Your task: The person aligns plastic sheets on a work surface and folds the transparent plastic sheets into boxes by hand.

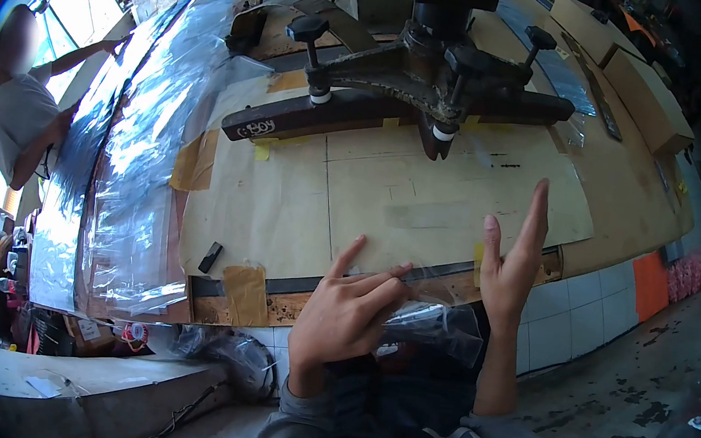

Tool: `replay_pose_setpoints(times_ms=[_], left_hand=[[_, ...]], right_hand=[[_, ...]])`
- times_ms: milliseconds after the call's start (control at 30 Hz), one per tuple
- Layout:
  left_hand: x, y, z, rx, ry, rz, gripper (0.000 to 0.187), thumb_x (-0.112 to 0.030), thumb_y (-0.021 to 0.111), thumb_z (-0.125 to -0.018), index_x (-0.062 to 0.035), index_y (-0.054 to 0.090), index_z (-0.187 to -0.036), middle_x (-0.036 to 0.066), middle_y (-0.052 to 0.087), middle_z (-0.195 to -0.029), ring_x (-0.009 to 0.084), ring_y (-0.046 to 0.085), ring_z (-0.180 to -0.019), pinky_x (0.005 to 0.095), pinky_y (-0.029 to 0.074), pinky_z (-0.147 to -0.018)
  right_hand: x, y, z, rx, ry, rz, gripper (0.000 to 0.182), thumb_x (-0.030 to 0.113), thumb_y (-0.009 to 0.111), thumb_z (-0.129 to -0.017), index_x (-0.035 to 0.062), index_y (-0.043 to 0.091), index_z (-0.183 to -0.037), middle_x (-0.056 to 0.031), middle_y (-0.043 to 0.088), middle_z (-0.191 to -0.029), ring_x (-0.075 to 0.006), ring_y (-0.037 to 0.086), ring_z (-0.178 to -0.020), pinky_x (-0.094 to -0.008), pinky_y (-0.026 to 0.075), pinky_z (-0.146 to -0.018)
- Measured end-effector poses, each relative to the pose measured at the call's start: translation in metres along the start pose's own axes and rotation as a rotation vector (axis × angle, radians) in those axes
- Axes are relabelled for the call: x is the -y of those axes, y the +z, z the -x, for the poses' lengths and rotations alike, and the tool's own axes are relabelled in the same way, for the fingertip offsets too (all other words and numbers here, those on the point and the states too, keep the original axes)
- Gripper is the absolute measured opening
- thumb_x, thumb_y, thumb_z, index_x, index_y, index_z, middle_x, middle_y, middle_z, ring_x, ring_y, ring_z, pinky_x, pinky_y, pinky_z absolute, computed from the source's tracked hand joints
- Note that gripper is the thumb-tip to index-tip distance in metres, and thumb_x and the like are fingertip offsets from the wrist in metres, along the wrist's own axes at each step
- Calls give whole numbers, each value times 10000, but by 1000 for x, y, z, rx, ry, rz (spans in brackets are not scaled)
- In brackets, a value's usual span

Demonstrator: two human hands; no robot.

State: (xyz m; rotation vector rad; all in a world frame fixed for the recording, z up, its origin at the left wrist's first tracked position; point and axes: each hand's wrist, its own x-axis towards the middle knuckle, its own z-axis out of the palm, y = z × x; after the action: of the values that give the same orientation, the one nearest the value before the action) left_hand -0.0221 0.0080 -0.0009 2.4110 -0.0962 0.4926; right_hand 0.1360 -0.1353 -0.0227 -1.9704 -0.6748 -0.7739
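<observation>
My left hand (352,311) is over the front edge of the board, index finger stretched out and the other fingers loosely bent, with a thin clear plastic piece near its fingertips. To its right, my right hand (510,269) is raised with its palm turned sideways and its thumb and fingers apart, holding nothing. Under and beyond both hands lies a pale sheet (265,200) with a dark line and small marks, taped at its edges. Across its far side stands a dark metal clamp bar (337,117) under a black machine head (431,63). A small black block (210,257) rests at the sheet's near left corner.
Clear plastic film (150,142) covers the left surface, where another person (23,109) reaches across. Brown tape (245,295) crosses the front edge. Cardboard boxes (645,98) sit at the far right. A clear plastic bag (442,328) hangs below the edge.
</observation>
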Motion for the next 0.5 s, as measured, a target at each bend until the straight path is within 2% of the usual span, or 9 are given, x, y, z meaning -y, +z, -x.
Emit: replay_pose_setpoints(times_ms=[100,200,300,500], left_hand=[[1,0,1,4,-7,0,343,66,517,-640,-62,641,-932,20,736,-970,216,616,-1161,584,243,-1134],[1,1,1,6,-15,3,360,64,522,-631,-64,649,-942,23,734,-986,225,620,-1151,586,252,-1129],[2,1,1,6,-18,4,378,59,527,-623,-70,657,-953,34,732,-1002,244,633,-1123,588,257,-1126],[1,0,1,-1,-17,25,426,48,533,-610,-86,674,-989,80,719,-1055,286,656,-1054,589,252,-1128]], right_hand=[[4,-2,-1,135,-25,125,552,347,597,-936,3,489,-1354,-203,532,-1361,-336,460,-1320,-487,293,-1124],[0,-8,-1,560,-138,228,543,421,559,-939,9,561,-1292,-168,562,-1340,-300,469,-1318,-549,277,-1111],[-1,-6,1,515,-120,199,509,427,556,-937,24,609,-1243,-140,583,-1323,-269,474,-1316,-574,264,-1106],[0,-6,2,496,-130,207,464,393,575,-934,38,616,-1231,-129,586,-1321,-274,493,-1295,-571,274,-1101]])
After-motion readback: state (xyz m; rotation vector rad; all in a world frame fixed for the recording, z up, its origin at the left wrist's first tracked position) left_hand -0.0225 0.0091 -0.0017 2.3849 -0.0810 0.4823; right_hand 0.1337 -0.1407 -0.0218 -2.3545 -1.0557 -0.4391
